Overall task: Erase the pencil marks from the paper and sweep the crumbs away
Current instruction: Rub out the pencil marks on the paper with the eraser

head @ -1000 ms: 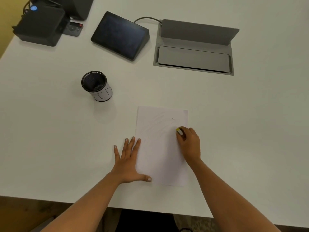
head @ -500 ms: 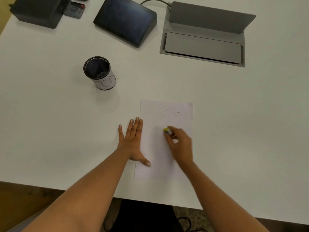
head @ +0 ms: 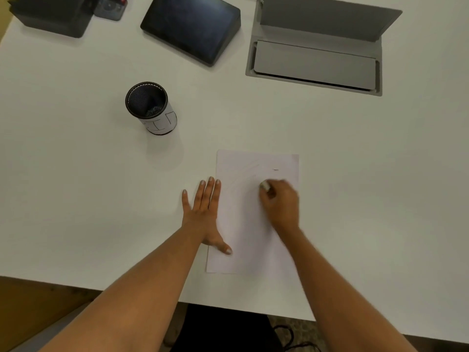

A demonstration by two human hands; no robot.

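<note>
A white sheet of paper point(head: 243, 224) lies near the table's front edge, with faint pencil strokes in its upper half and one short dark mark point(head: 275, 169) near the top right. My left hand point(head: 203, 212) lies flat with fingers spread along the sheet's left edge, thumb on the paper. My right hand point(head: 279, 201) is blurred with motion on the upper right of the sheet, pinching a small eraser point(head: 264, 185) whose tip touches the paper below the dark mark.
A black mesh pen cup point(head: 151, 107) stands to the upper left of the paper. At the back are a dark tablet-like screen point(head: 190, 26), a black box point(head: 53, 16) and an open grey cable hatch point(head: 314, 62). The white table's point(head: 368, 186) front edge runs just below the sheet.
My right hand with the eraser slid left across the paper, then back to the right. My left hand stays flat on the sheet's left edge. The view shifted forward slightly.
</note>
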